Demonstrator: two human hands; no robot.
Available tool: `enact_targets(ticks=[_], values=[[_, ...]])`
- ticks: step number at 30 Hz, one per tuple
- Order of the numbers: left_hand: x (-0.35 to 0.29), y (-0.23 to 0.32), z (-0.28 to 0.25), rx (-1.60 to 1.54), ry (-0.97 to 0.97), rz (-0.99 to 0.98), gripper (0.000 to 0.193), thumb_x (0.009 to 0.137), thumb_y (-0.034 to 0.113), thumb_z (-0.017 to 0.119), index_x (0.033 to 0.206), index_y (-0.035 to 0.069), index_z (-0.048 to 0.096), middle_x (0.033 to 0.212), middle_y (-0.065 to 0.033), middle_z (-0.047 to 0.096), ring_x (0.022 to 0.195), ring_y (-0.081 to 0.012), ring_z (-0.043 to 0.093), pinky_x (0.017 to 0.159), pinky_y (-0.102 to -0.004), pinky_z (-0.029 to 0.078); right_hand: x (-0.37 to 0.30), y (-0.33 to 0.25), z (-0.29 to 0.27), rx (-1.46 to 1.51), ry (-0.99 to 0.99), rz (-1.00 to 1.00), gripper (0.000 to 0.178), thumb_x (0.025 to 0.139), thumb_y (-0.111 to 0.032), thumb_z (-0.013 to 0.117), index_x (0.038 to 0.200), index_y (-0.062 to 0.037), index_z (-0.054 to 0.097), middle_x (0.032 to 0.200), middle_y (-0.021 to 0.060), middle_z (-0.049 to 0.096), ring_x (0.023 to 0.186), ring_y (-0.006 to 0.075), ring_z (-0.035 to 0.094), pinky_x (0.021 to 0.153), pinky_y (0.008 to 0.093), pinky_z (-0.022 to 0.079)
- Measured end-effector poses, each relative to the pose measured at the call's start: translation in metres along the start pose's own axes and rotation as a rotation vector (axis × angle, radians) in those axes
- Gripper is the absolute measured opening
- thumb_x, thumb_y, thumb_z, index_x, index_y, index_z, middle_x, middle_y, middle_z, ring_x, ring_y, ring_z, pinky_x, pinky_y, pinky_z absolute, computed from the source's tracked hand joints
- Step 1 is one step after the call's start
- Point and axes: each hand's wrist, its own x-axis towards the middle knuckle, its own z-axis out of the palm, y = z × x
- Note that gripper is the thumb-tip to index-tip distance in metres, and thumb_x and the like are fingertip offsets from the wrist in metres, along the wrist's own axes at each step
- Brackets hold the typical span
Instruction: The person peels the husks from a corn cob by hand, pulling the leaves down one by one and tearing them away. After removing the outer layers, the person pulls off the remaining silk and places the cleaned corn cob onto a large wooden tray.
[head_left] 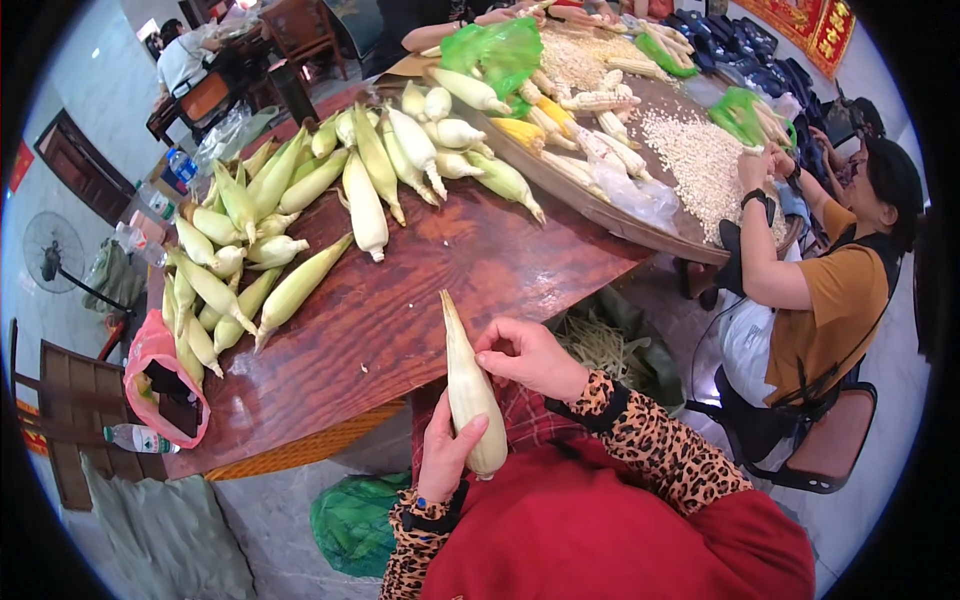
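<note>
An ear of corn in its pale green husk stands nearly upright over my lap, tip pointing toward the table. My left hand is wrapped round its lower part, the thumb lying across the front. Higher up, my right hand is closed in a pinch against the husk's right edge; the fingertips are partly hidden. Beyond, a large pile of husked-in corn ears covers the left and far side of the reddish wooden table.
A big round tray holds loose kernels, cobs and green plastic bags. To the right a person in an orange-brown top works at it. A pink bag hangs at the table's left corner. Husk scraps lie in a dark sack below.
</note>
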Motion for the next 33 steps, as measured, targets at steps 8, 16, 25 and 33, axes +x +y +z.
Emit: enact_targets(ticks=[8, 16, 25, 33], values=[[0.003, -0.006, -0.008, -0.050, -0.016, -0.026, 0.051, 0.085, 0.011, 0.052, 0.131, 0.000, 0.032, 0.114, -0.0095, 0.051, 0.101, -0.0177, 0.053, 0.086, -0.0310, 0.045, 0.005, -0.007, 0.001, -0.003, -0.037, 0.139, 0.012, 0.080, -0.012, 0.059, 0.083, -0.0013, 0.055, 0.073, 0.0012, 0.056, 0.057, 0.0061, 0.051, 0.049, 0.0207, 0.043], [0.005, -0.010, -0.003, 0.182, 0.091, 0.054, 0.054, 0.080, 0.026, 0.062, 0.121, 0.001, 0.038, 0.103, -0.0093, 0.054, 0.091, -0.0185, 0.056, 0.079, -0.0312, 0.047, 0.005, -0.001, -0.004, 0.394, -0.163, 0.277, 0.008, 0.082, -0.008, 0.055, 0.084, -0.0003, 0.053, 0.067, 0.0015, 0.051, 0.050, 0.0063, 0.045, 0.042, 0.0209, 0.036], [0.011, -0.021, -0.033, -0.386, 0.134, -0.003, 0.046, 0.091, 0.040, 0.044, 0.117, 0.003, 0.043, 0.101, -0.0131, 0.055, 0.092, -0.0227, 0.054, 0.081, -0.0347, 0.046, 0.001, 0.004, -0.022, 0.635, -0.130, 0.058, 0.012, 0.087, -0.016, 0.052, 0.088, -0.0045, 0.050, 0.079, 0.0044, 0.053, 0.064, 0.0124, 0.051, 0.062, 0.0276, 0.046], [0.012, -0.008, -0.043, -0.461, 0.261, 0.074, 0.046, 0.091, 0.045, 0.040, 0.104, 0.002, 0.049, 0.088, -0.0125, 0.057, 0.078, -0.0212, 0.057, 0.072, -0.0331, 0.049, -0.038, -0.038, -0.038, 1.034, -0.146, 0.391, 0.019, 0.093, -0.013, 0.040, 0.074, -0.0124, 0.038, 0.057, -0.0079, 0.025, 0.045, 0.0031, 0.023, 0.042, 0.0196, 0.021]])
